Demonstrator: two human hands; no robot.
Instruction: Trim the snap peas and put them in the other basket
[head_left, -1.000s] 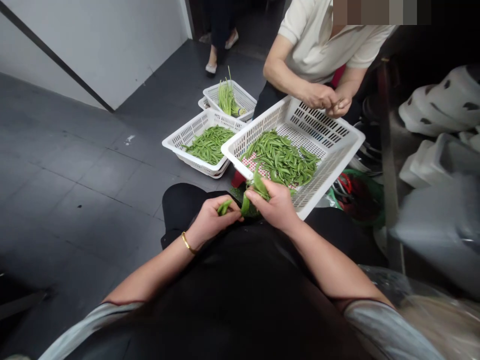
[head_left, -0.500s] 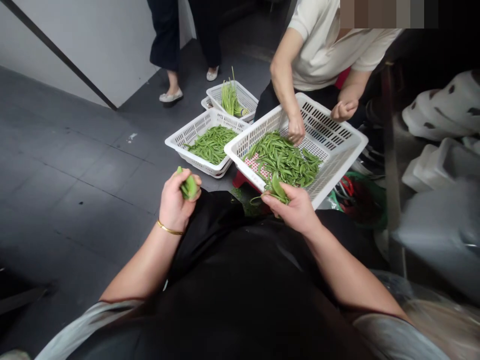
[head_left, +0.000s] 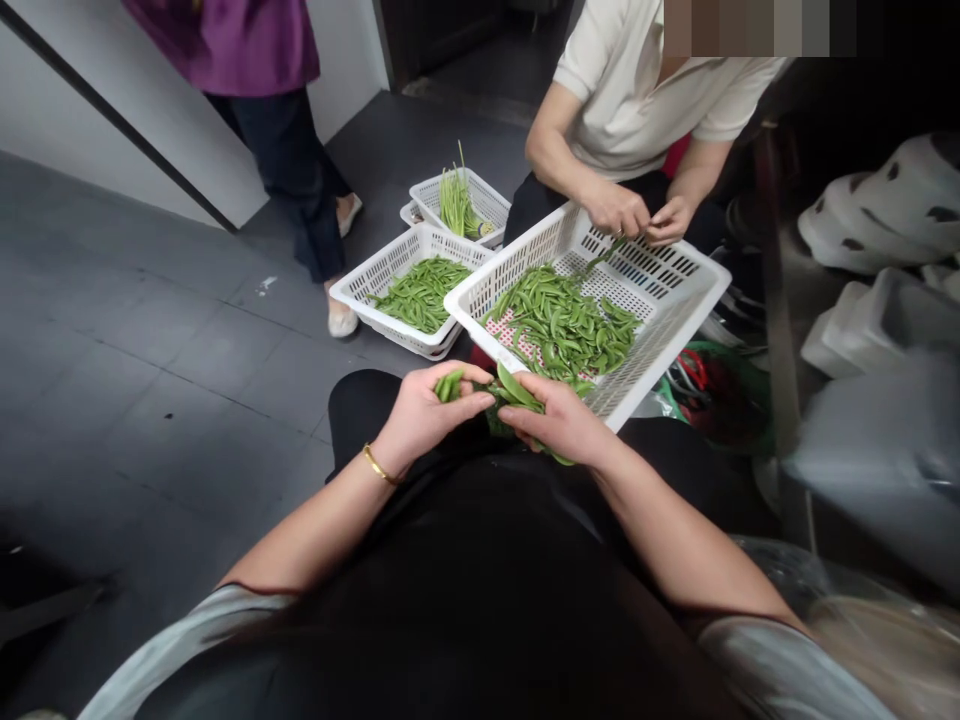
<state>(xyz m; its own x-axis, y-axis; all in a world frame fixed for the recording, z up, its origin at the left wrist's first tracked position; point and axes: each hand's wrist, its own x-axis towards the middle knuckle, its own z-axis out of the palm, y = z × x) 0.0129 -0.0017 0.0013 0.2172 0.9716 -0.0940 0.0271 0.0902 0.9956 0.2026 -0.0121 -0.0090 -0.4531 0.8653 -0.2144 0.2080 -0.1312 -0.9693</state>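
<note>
My left hand [head_left: 431,415], a gold bracelet at its wrist, is closed around some green pods [head_left: 449,386], with thumb and forefinger pinched beside the other hand. Several more green pods [head_left: 517,390] are held in my right hand [head_left: 555,418], just in front of a large white basket [head_left: 675,335]. Inside this basket lies a pile of green pods [head_left: 562,320]. To its left a smaller white basket [head_left: 360,287] holds more green pods [head_left: 427,290]. My fingertips nearly meet over my dark-clothed lap.
A co-worker's hands [head_left: 637,215] pinch a pod over the large basket's far side. Behind, a white basket [head_left: 491,200] holds long green stems [head_left: 456,200]. A person in a purple top [head_left: 247,45] stands at the left. White containers [head_left: 885,210] are stacked at the right.
My left hand has moved right, from out at the side to beside my right hand. The co-worker's hand has risen from the pile to the other one. The standing person has come closer.
</note>
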